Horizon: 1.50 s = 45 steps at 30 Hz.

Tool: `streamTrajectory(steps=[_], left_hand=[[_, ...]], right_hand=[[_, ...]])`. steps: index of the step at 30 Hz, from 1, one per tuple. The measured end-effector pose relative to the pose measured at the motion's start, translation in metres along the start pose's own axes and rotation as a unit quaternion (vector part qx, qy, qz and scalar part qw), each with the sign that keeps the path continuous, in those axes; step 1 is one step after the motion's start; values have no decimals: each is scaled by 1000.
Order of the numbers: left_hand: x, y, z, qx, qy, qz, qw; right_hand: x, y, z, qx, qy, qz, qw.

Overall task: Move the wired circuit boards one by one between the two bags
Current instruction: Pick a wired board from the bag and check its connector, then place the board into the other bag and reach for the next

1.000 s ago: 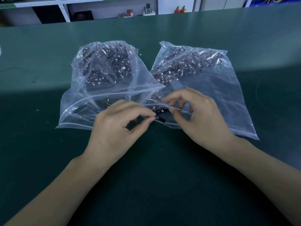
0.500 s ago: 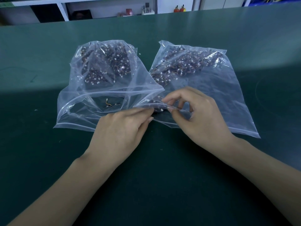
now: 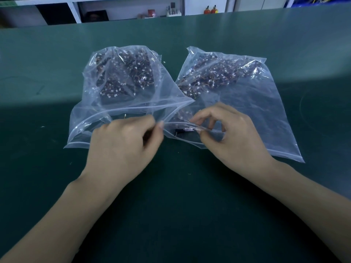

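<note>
Electronics assembly workshop, seen at a bench.

The work surface is covered by a dark green mat (image 3: 190,215) of the kind laid on assembly benches, and two clear zip bags (image 3: 256,111) packed with many small wired circuit boards (image 3: 129,76) are laid on it. Behind the bench, white shelving (image 3: 74,8) is seen, on which small tools and two red-and-black bottles (image 3: 210,10) are kept; blue storage bins (image 3: 322,0) are glimpsed at the far right.

Two bare forearms, sleeveless, no jewellery.
</note>
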<state>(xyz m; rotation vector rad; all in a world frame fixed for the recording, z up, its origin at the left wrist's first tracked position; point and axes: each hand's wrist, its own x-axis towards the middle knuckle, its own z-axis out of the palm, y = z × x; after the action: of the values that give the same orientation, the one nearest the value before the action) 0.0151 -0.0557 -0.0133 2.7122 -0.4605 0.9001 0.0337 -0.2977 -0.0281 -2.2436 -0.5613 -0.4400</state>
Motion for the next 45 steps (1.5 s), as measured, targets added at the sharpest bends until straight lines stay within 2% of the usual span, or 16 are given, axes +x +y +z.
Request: streamTrajectory(steps=[3, 6, 10, 16, 18, 25, 30, 35, 41, 45], left_hand=[[-1, -21, 7, 54, -85, -72, 992], [2, -39, 8, 54, -117, -124, 984], [4, -46, 5, 65, -109, -124, 984], [2, -44, 6, 101, -200, -152, 963], [4, -45, 6, 95, -207, -162, 960], [3, -50, 8, 76, -186, -169, 965], [1, -45, 10, 40, -122, -101, 987], [3, -29, 7, -4, -15, -17, 1000], [-1, -2, 5, -89, 81, 90, 989], [-6, 9, 4, -197, 106, 106, 969]], right_hand=[[0, -1, 0, 1, -7, 1, 1000], [-1, -2, 0, 3, -12, 1, 1000], [-1, -2, 0, 9, -16, 4, 1000], [-2, -2, 0, 11, -32, 6, 999], [-2, -2, 0, 8, -34, 7, 999], [-2, -2, 0, 3, -35, 7, 999], [-2, -2, 0, -3, -38, 5, 999], [-2, -5, -1, -17, -52, 2, 998], [-2, -6, 1, 1, -38, 1, 999], [0, -7, 0, 64, -21, 32, 997]])
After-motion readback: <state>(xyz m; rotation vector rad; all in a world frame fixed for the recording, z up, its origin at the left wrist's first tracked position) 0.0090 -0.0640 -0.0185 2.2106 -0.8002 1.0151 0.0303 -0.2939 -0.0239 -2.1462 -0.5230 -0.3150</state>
